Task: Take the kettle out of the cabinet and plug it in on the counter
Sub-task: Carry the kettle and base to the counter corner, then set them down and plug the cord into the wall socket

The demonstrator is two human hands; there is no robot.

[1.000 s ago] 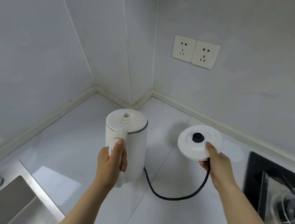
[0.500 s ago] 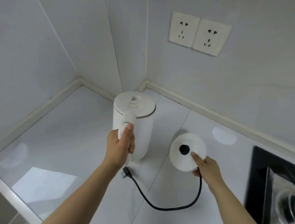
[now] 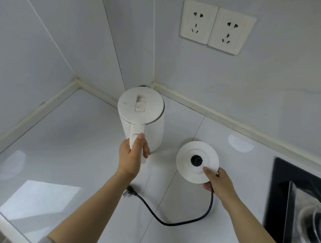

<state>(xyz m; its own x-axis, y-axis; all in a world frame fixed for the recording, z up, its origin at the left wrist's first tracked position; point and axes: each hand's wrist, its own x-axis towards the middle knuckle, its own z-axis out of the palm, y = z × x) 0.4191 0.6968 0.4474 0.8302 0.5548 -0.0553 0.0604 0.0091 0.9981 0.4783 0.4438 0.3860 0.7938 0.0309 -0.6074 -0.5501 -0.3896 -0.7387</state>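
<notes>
A white electric kettle (image 3: pixel 146 120) stands upright near the counter's inner corner, lid closed. My left hand (image 3: pixel 133 155) grips its handle, thumb on top. To its right the round white kettle base (image 3: pixel 197 161) with a black centre connector rests on the counter, and my right hand (image 3: pixel 217 181) holds its near edge. A black cord (image 3: pixel 178 222) loops from the base across the counter to a loose black plug (image 3: pixel 130 191) lying beside my left forearm. Two white wall sockets (image 3: pixel 217 26) sit on the wall above, both unoccupied.
The pale glossy counter (image 3: pixel 65 144) runs into a tiled corner with a raised white edge strip (image 3: pixel 229 116). A black stove top (image 3: pixel 287 189) with a metal pot is at the lower right. A sink edge (image 3: pixel 0 220) shows at the lower left.
Both hands moved forward toward the corner. The kettle now stands on the counter, and the base has come down from mid-air onto the counter. The plug lies loose on the surface.
</notes>
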